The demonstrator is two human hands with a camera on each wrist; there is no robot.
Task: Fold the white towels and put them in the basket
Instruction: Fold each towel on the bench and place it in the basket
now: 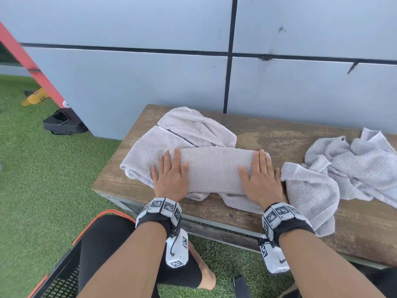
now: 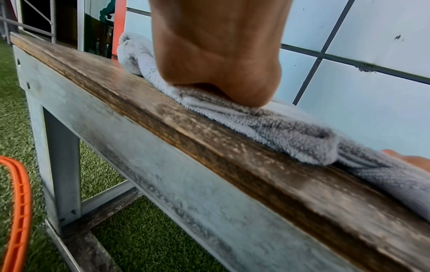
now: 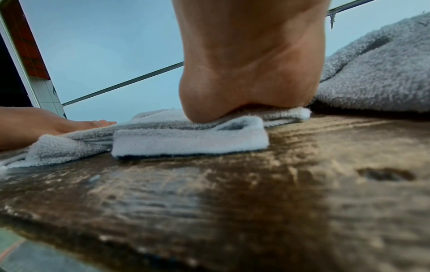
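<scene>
Both hands lie flat, fingers straight, pressing down on a folded towel [image 1: 214, 168] rather than grasping it. The left hand [image 1: 170, 176] covers the towel's left end, the right hand [image 1: 261, 177] its right end, palms down and fingers pointing away from the body. Both wrist views show the heel of each palm sunk into the terry, with doubled layers and a hemmed edge showing under the right palm.

The towel is a long band whose long axis runs left to right across the bench [image 1: 279, 136], from one hand to the other, near the front edge. So it sits directly under the hands, neither hand nearer than the other. The next fold probably brings one end over the other along that axis, and either hand could carry it. Part of the towel trails off the near side between the wrists.

Behind the left hand, more towel [image 1: 193, 127] lies bunched and partly tucked under the band; I cannot tell whether it is a separate piece. Just right of the right hand a crumpled heap [image 1: 348, 166] waits unfolded, one flap drooping over the bench front.

The basket [image 1: 64, 267], black with an orange rim, stands on the grass [image 1: 43, 179] down to the left, nearer the left hand.
</scene>
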